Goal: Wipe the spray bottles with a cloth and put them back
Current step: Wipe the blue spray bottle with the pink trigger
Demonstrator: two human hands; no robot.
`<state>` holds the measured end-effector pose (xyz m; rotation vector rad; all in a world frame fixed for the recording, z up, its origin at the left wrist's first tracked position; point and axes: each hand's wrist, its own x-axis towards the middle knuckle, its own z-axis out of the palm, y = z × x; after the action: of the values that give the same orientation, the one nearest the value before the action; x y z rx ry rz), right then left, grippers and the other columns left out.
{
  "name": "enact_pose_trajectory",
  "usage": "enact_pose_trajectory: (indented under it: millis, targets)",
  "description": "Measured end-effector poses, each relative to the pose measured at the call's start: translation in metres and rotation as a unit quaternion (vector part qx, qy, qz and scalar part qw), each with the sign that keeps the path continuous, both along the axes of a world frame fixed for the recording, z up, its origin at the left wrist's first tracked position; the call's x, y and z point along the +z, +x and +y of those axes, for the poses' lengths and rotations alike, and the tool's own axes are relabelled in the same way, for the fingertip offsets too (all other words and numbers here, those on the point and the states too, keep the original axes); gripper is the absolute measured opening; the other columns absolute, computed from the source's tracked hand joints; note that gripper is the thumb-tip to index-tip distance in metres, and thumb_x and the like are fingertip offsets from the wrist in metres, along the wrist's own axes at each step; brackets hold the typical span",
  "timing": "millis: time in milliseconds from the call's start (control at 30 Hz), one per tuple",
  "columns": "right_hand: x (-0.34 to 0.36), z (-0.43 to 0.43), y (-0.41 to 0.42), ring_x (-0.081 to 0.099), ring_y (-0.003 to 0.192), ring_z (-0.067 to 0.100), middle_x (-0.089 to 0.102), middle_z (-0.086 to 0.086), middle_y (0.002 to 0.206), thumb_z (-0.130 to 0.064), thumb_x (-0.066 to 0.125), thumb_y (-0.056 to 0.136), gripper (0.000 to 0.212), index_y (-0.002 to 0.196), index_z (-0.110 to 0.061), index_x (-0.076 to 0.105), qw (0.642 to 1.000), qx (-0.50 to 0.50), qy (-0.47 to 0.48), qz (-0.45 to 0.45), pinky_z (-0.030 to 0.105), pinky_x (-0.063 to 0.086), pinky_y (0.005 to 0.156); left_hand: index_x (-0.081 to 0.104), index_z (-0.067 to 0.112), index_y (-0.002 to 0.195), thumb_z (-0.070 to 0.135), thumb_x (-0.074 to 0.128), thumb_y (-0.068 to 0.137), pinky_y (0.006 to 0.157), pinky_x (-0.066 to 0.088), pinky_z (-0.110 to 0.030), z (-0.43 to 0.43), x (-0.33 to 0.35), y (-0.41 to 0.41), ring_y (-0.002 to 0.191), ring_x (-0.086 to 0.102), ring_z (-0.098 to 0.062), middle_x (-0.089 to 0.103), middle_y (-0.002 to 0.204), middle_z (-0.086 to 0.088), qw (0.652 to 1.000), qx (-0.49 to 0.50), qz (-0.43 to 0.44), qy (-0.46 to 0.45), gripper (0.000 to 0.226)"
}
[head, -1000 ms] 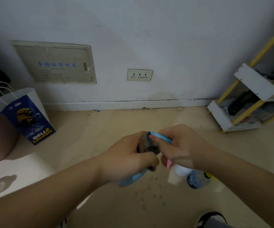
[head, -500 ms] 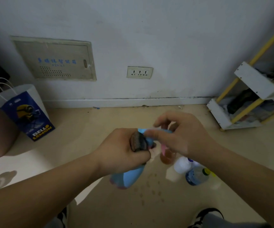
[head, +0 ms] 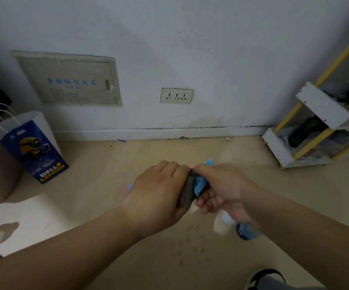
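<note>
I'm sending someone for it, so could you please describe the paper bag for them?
Start at the beige panel in the wall. Below its left end, on the floor, stands the paper bag: white, cord handles, front printed dark blue and yellow.

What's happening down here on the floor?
A person is wiping a blue spray bottle above the floor. The left hand grips a dark cloth round it; the right hand holds its blue top end. Other bottles sit on the floor, partly hidden beneath the right forearm.
</note>
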<state>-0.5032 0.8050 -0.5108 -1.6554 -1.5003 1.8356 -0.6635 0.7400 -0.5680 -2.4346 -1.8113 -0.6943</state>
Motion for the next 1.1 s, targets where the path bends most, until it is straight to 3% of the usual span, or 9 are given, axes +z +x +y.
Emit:
enact_pose_trajectory:
  millis: [133, 200, 300, 467, 600, 733, 867, 967, 1100]
  targets:
    - [0.001, 0.011, 0.014, 0.065, 0.058, 0.041, 0.071, 0.022, 0.07, -0.036, 0.053, 0.103, 0.041, 0.088, 0.0, 0.066, 0.976, 0.122, 0.16, -0.082, 0.047, 0.057, 0.059, 0.058, 0.037, 0.125, 0.044, 0.065, 0.082, 0.084, 0.053, -0.036, 0.003, 0.007, -0.017, 0.096, 0.06, -0.008, 0.066, 0.109, 0.015, 0.964, -0.014, -0.17, -0.206, 0.044]
    - [0.001, 0.016, 0.022, 0.065, 0.057, 0.032, 0.071, 0.018, 0.07, -0.04, 0.052, 0.104, 0.041, 0.087, -0.004, 0.065, 0.959, 0.16, 0.207, -0.105, 0.048, 0.057, 0.063, 0.062, 0.041, 0.12, 0.046, 0.064, 0.077, 0.088, 0.056, -0.043, 0.003, 0.007, -0.023, 0.095, 0.066, -0.009, 0.071, 0.105, 0.013, 0.902, 0.026, -0.291, -0.318, 0.043]
    - [0.001, 0.022, 0.029, 0.063, 0.059, 0.015, 0.071, 0.011, 0.078, -0.039, 0.053, 0.103, 0.033, 0.095, -0.009, 0.065, 0.947, 0.172, 0.246, -0.117, 0.035, 0.058, 0.063, 0.066, 0.033, 0.122, 0.044, 0.063, 0.073, 0.096, 0.054, -0.054, 0.002, 0.007, -0.025, 0.102, 0.069, -0.027, 0.074, 0.108, -0.002, 0.827, 0.057, -0.415, -0.376, 0.051]
    - [-0.01, 0.022, 0.025, 0.055, 0.058, 0.016, 0.063, 0.009, 0.072, -0.037, 0.056, 0.102, 0.03, 0.09, -0.011, 0.063, 0.915, 0.216, 0.317, -0.123, 0.038, 0.048, 0.058, 0.054, 0.04, 0.099, 0.028, 0.064, 0.083, 0.074, 0.06, -0.043, -0.009, 0.023, 0.013, 0.081, 0.073, -0.017, 0.071, 0.091, 0.002, 0.851, -0.029, -0.407, -0.33, 0.022]
    - [-0.011, 0.024, 0.023, 0.042, 0.053, 0.006, 0.05, -0.01, 0.061, -0.032, 0.059, 0.101, 0.028, 0.075, -0.022, 0.054, 0.899, 0.236, 0.348, -0.124, 0.018, 0.035, 0.051, 0.056, 0.041, 0.103, 0.03, 0.055, 0.089, 0.069, 0.051, -0.024, -0.003, 0.011, -0.004, 0.077, 0.067, -0.008, 0.07, 0.084, 0.01, 0.874, 0.013, -0.347, -0.34, 0.018]
    - [-0.011, 0.025, 0.027, 0.041, 0.052, 0.004, 0.049, -0.02, 0.055, -0.027, 0.058, 0.102, 0.031, 0.072, -0.029, 0.049, 0.896, 0.24, 0.362, -0.093, 0.015, 0.037, 0.053, 0.066, 0.009, 0.112, 0.014, 0.047, 0.1, 0.061, 0.046, -0.021, -0.002, 0.009, -0.003, 0.06, 0.063, -0.001, 0.07, 0.069, 0.009, 0.788, 0.108, -0.472, -0.381, 0.023]
    - [-0.013, 0.023, 0.027, 0.043, 0.055, 0.003, 0.05, -0.02, 0.058, -0.023, 0.059, 0.101, 0.03, 0.074, -0.027, 0.049, 0.89, 0.248, 0.375, -0.069, 0.013, 0.037, 0.055, 0.063, 0.015, 0.098, -0.002, 0.051, 0.095, 0.056, 0.047, -0.012, -0.003, 0.018, 0.014, 0.058, 0.062, 0.002, 0.066, 0.069, 0.009, 0.782, 0.063, -0.515, -0.346, 0.021]
    - [-0.013, 0.024, 0.03, 0.042, 0.055, 0.004, 0.048, -0.015, 0.059, -0.023, 0.059, 0.101, 0.027, 0.075, -0.024, 0.051, 0.889, 0.251, 0.377, -0.072, 0.015, 0.036, 0.055, 0.065, 0.019, 0.105, 0.002, 0.051, 0.096, 0.057, 0.048, -0.013, 0.001, 0.011, 0.003, 0.06, 0.063, 0.003, 0.069, 0.074, 0.007, 0.786, 0.073, -0.495, -0.362, 0.024]
    - [-0.011, 0.03, 0.04, 0.054, 0.064, 0.007, 0.059, -0.017, 0.068, -0.027, 0.057, 0.102, 0.02, 0.081, -0.029, 0.057, 0.899, 0.205, 0.376, -0.097, 0.027, 0.049, 0.064, 0.068, 0.008, 0.096, 0.016, 0.054, 0.08, 0.054, 0.044, -0.027, -0.001, -0.009, -0.014, 0.058, 0.057, -0.02, 0.074, 0.079, -0.016, 0.758, 0.148, -0.425, -0.473, 0.023]
